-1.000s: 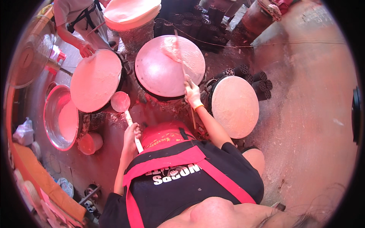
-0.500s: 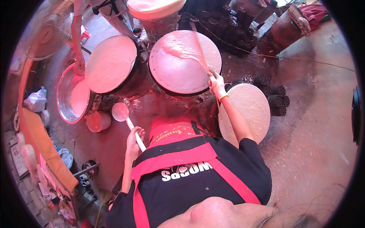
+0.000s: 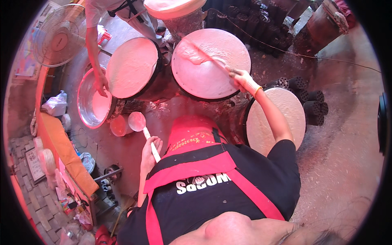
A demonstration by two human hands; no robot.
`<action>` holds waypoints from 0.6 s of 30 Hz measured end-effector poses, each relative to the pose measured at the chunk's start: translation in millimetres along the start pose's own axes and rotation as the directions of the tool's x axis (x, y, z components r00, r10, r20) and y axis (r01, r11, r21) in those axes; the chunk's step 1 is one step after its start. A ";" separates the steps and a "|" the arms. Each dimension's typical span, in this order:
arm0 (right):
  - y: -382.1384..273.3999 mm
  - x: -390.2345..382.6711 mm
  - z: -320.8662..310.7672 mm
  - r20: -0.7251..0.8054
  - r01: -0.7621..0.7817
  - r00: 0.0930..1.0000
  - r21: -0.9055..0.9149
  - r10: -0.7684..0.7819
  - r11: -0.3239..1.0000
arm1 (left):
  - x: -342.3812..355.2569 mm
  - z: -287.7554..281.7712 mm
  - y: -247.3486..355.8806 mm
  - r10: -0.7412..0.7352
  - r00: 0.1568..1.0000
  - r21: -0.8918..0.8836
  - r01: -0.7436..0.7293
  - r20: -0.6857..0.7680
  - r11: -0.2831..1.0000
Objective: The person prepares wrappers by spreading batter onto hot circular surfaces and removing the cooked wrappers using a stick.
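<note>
My right hand is closed around the handle of a long, thin batter spreader. It lies slantwise over the middle round griddle. Pale wet batter covers the far and right parts of that griddle, while its near left part shows smooth and thinly coated. In my left hand, held low before the apron, is a ladle by its pale handle, bowl pointing away and coated with batter. A second griddle to the left and a third under my right forearm each carry a pale round layer.
Another person's hand reaches over a metal basin of batter at the left. Nearby are a small reddish tub and a standing fan. Perforated coal briquettes stand right; a covered bucket is at the back.
The spreader has swung, its far end turning left across the middle griddle. The other person's hand has come nearer over the basin. My view has shifted; the ladle stays in my left hand.
</note>
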State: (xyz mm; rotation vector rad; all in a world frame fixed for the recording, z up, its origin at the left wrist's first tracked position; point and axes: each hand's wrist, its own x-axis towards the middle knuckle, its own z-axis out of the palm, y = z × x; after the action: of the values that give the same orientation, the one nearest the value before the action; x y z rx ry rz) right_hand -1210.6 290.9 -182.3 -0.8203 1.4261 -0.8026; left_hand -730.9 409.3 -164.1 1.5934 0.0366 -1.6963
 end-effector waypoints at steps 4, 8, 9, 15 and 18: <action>2.1 -24.4 -26.2 0.210 -0.110 0.971 -0.043 0.117 0.993 | -16.1 -6.0 -4.7 0.001 1.000 -0.010 -0.001 -0.016 1.000; -5.1 3.3 -19.2 -0.017 0.003 1.000 -0.003 -0.003 1.000 | -36.5 8.1 -2.8 -0.024 1.000 0.051 0.024 -0.013 0.998; -3.2 9.6 -10.4 -0.042 0.081 0.996 0.151 -0.076 0.985 | -40.4 10.8 -2.5 -0.030 1.000 0.066 0.030 0.004 0.997; 29.8 -82.3 23.7 0.120 -0.142 0.982 -0.034 0.145 0.989 | -33.0 10.3 20.8 -0.028 0.997 0.252 0.008 0.077 0.968; 65.5 -103.7 33.2 0.012 -0.088 0.996 0.121 0.087 0.989 | -18.6 14.5 45.9 -0.007 0.986 0.394 -0.060 0.167 0.917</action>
State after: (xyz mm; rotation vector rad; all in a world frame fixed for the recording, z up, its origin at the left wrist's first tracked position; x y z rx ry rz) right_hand -1177.9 413.6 -186.8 -0.6624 1.3838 -0.8102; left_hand -719.6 379.8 -123.2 1.7217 -0.4406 -1.8947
